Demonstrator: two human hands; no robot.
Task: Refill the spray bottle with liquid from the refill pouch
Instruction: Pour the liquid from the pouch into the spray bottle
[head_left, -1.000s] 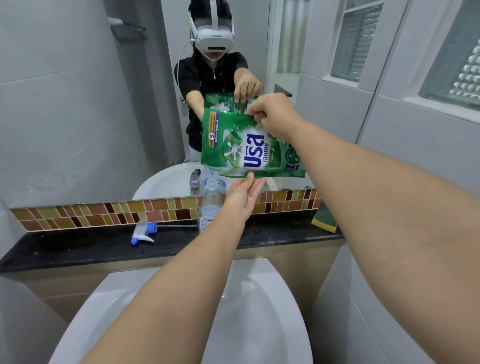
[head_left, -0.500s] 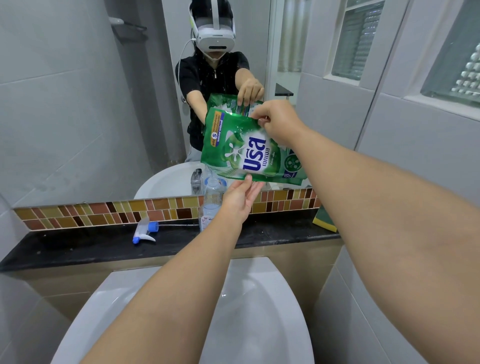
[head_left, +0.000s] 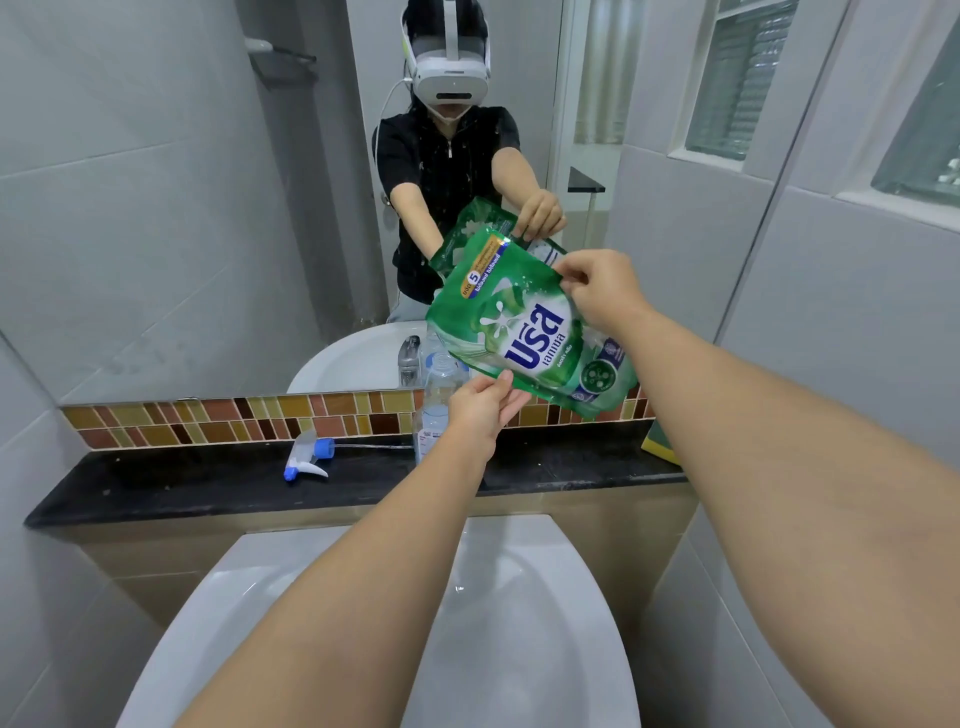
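I hold a green refill pouch (head_left: 524, 332) tilted in the air above the black ledge (head_left: 208, 486). My right hand (head_left: 602, 293) pinches its upper edge, and my left hand (head_left: 483, 410) grips its lower edge from below. The clear spray bottle (head_left: 439, 400), without its top, stands upright on the ledge just under the pouch's lower left corner and is partly hidden by my left hand. Its white and blue spray head (head_left: 309, 460) lies on the ledge to the left.
A white basin (head_left: 519, 623) sits below the ledge, under my arms. A mirror (head_left: 208, 208) behind the ledge reflects me and the pouch. A yellow and green sponge (head_left: 660, 444) rests at the ledge's right end. Tiled walls close in on both sides.
The pouch has tilted further, its left corner dropping toward the bottle mouth. Both hands shifted slightly lower and right with it.
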